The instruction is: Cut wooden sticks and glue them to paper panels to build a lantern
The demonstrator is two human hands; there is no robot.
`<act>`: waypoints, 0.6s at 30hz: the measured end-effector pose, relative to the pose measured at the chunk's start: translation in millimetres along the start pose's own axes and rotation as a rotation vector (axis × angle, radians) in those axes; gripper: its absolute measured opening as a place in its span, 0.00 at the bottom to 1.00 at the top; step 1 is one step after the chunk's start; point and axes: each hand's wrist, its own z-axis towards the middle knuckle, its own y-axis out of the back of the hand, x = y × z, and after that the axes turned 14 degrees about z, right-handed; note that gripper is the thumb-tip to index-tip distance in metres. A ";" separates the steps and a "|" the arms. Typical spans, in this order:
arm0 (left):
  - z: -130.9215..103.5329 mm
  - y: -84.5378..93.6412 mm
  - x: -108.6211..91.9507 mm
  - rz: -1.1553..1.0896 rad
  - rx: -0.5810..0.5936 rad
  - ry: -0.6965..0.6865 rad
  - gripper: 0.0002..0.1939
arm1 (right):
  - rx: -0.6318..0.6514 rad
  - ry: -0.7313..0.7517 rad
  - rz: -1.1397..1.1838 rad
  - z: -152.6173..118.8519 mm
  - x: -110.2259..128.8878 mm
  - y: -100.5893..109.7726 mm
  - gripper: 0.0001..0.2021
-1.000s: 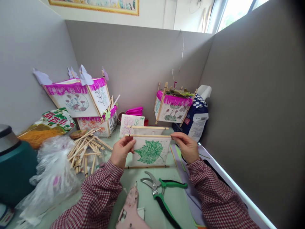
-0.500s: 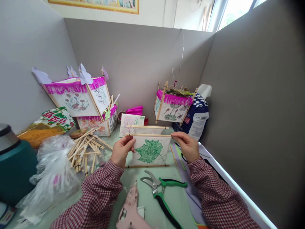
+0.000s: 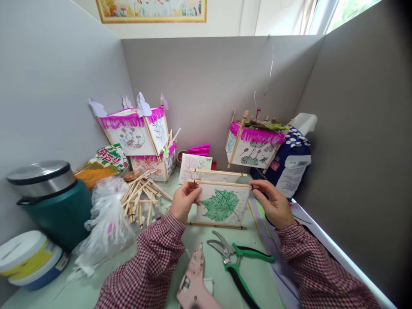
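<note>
Upright on the table stands a white lantern panel [image 3: 222, 206] with a green maple leaf drawn on it and wooden sticks along its top and bottom. My left hand [image 3: 186, 199] is closed on its upper left corner, thumb in front. At the right end of the top stick [image 3: 225, 183], the fingertips of my right hand [image 3: 273, 204] are pinched. Just behind is a second stick-topped panel [image 3: 219, 173], mostly hidden. Closer to me lie green-handled pruning shears [image 3: 231, 253], blades apart, and a pink glue gun [image 3: 196, 279].
Loose wooden sticks [image 3: 141, 197], a clear plastic bag [image 3: 107, 210], a teal canister [image 3: 58, 210] and a white-lidded tub [image 3: 28, 257] stand left. Fringed paper lanterns [image 3: 131, 139] are behind them; another lantern [image 3: 254, 146] hangs or stands back right, beside a blue bag [image 3: 294, 167]. Grey partitions enclose the table.
The view has swung left, bringing more of the canister and tub into sight. My left hand keeps its hold; the fingers of my right hand have loosened slightly at the stick's end.
</note>
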 end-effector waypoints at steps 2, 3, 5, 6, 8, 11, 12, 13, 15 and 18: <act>0.8 2.7 0.5 0.059 -0.007 -0.018 0.21 | 0.021 0.036 -0.033 0.5 2.2 -2.9 0.11; 1.1 4.5 0.1 0.112 -0.032 -0.037 0.24 | 0.021 0.054 -0.050 0.7 3.4 -4.4 0.10; 0.6 8.5 -3.0 0.295 -0.147 -0.123 0.29 | 0.005 0.077 -0.073 1.3 5.3 -7.3 0.09; -0.1 10.3 -6.0 0.424 -0.228 -0.204 0.30 | -0.003 0.082 -0.077 1.5 5.9 -8.4 0.08; -2.0 12.6 -14.5 0.725 -0.361 -0.433 0.30 | -0.015 0.085 -0.074 1.8 6.6 -10.0 0.08; -3.2 10.8 -28.6 1.104 -0.320 -0.755 0.20 | -0.025 0.086 -0.065 2.1 6.8 -11.5 0.07; -2.5 8.9 -31.8 1.185 -0.262 -0.811 0.17 | -0.027 0.087 -0.062 2.2 6.8 -11.9 0.07; -1.2 6.6 -33.9 1.243 -0.205 -0.846 0.15 | -0.031 0.088 -0.060 2.1 6.8 -12.2 0.07; 2.4 1.9 -34.4 1.307 -0.125 -0.879 0.12 | -0.035 0.091 -0.060 1.9 6.5 -12.7 0.07; 7.4 -3.0 -29.5 1.341 -0.089 -0.889 0.11 | -0.039 0.108 -0.075 0.9 5.2 -12.3 0.07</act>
